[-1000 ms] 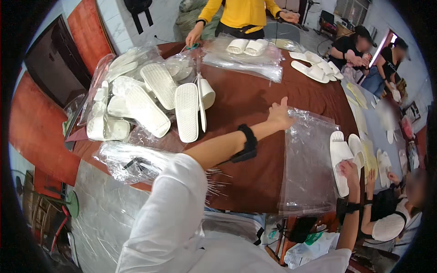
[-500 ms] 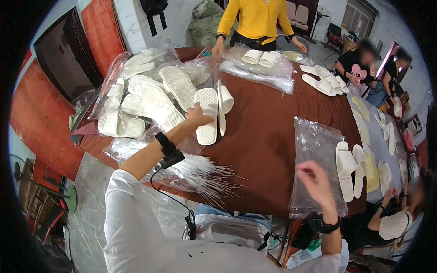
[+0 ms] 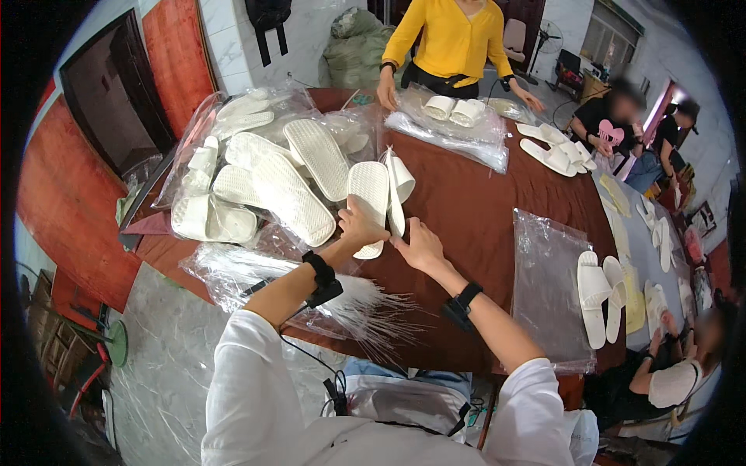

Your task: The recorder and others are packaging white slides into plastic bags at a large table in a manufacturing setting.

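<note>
My left hand (image 3: pixel 360 225) is closed on the edge of a white slipper (image 3: pixel 368 186), which stands sole toward me. Right beside it stands a second white slipper (image 3: pixel 398 191), seen side-on with its strap facing right. The fingers of my right hand (image 3: pixel 422 247) are bent together at that slipper's lower end; the exact contact is partly hidden. Left of my hands, several white slippers (image 3: pixel 287 194) lie heaped, some of them in clear plastic bags. A fanned bundle of thin, clear-white strips (image 3: pixel 357 307) lies below my left wrist.
Brown cloth (image 3: pixel 466 210) covers the table. Flat clear bags (image 3: pixel 548 287) lie to the right, beside a slipper pair (image 3: pixel 597 299). Across the table, a person in yellow (image 3: pixel 454 39) stands behind bagged slippers (image 3: pixel 453 110). More people work at a grey table (image 3: pixel 639 225).
My right hand has moved left from above the clear bags to the slippers by my left hand. My left hand and the slipper pair have shifted slightly right in the view.
</note>
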A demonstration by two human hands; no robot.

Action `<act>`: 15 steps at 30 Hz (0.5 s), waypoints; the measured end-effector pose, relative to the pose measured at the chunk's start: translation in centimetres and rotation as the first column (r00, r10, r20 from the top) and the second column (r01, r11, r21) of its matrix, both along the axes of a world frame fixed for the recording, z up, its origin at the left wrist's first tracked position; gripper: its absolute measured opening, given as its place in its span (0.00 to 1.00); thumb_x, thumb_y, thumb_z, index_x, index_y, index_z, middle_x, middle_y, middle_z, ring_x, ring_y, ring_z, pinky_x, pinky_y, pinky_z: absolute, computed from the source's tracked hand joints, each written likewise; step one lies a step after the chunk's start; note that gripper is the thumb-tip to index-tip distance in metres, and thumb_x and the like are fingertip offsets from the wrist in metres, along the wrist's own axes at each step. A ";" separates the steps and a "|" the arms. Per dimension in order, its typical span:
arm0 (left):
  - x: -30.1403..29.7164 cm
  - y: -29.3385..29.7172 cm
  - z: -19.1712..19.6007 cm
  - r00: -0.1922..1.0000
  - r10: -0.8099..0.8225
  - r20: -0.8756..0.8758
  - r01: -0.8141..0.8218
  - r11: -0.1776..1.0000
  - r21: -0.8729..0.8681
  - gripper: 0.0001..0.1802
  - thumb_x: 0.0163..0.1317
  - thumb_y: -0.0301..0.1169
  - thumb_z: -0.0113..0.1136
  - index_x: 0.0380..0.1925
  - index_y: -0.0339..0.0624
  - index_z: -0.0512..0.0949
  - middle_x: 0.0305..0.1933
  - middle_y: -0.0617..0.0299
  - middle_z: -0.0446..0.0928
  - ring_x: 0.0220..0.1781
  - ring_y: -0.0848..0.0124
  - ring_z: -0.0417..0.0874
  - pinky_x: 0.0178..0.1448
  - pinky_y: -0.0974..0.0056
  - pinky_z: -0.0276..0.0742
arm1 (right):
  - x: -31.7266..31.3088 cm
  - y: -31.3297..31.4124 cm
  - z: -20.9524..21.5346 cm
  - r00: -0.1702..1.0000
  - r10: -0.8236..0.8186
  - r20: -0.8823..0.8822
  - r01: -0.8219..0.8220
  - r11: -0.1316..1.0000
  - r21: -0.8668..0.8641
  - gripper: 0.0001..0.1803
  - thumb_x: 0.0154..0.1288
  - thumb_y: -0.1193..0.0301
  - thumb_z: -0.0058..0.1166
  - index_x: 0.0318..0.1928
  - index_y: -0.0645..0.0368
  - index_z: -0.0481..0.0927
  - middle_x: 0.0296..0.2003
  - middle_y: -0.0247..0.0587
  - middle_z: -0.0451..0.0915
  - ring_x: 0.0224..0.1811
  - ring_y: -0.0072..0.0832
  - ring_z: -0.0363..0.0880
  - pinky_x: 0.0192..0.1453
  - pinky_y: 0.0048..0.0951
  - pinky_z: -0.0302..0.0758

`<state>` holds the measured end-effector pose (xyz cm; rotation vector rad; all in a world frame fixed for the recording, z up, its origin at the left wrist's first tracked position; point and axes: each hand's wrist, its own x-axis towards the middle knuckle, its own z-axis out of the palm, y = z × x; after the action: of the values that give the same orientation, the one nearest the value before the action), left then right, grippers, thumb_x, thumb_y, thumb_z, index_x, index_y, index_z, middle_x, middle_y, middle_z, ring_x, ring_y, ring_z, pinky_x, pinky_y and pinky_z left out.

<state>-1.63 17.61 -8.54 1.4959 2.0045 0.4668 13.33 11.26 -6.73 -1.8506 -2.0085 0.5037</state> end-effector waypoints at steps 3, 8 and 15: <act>-1.0 0.1 0.8 0.993 -0.017 0.113 0.019 1.000 -0.013 0.72 0.30 0.39 0.77 0.70 0.43 0.33 0.66 0.37 0.50 0.68 0.41 0.58 0.65 0.43 0.67 | 0.8 0.7 -0.9 0.976 0.100 -0.191 -0.078 0.989 0.123 0.20 0.66 0.55 0.53 0.44 0.60 0.75 0.40 0.54 0.79 0.43 0.53 0.78 0.44 0.51 0.74; -2.5 -0.8 3.0 0.506 0.040 0.862 0.317 0.920 -0.229 0.38 0.41 0.32 0.64 0.55 0.38 0.62 0.53 0.45 0.62 0.54 0.50 0.69 0.58 0.48 0.74 | 3.0 -0.3 0.7 0.978 -0.051 -0.202 0.119 0.932 0.342 0.14 0.64 0.62 0.53 0.41 0.60 0.81 0.37 0.53 0.80 0.39 0.52 0.79 0.43 0.48 0.75; -0.1 -8.5 5.6 -0.081 0.375 0.924 0.434 0.848 -0.306 0.40 0.42 0.29 0.50 0.62 0.33 0.62 0.53 0.42 0.70 0.55 0.41 0.74 0.69 0.36 0.62 | 6.8 -9.2 6.6 0.989 -0.107 -0.100 0.138 0.912 0.386 0.15 0.61 0.69 0.56 0.48 0.59 0.81 0.36 0.44 0.79 0.37 0.43 0.80 0.40 0.42 0.75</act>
<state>-1.75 9.08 -2.90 0.3238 0.5912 0.6376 20.13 2.06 -0.11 -1.6652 -1.7710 0.1187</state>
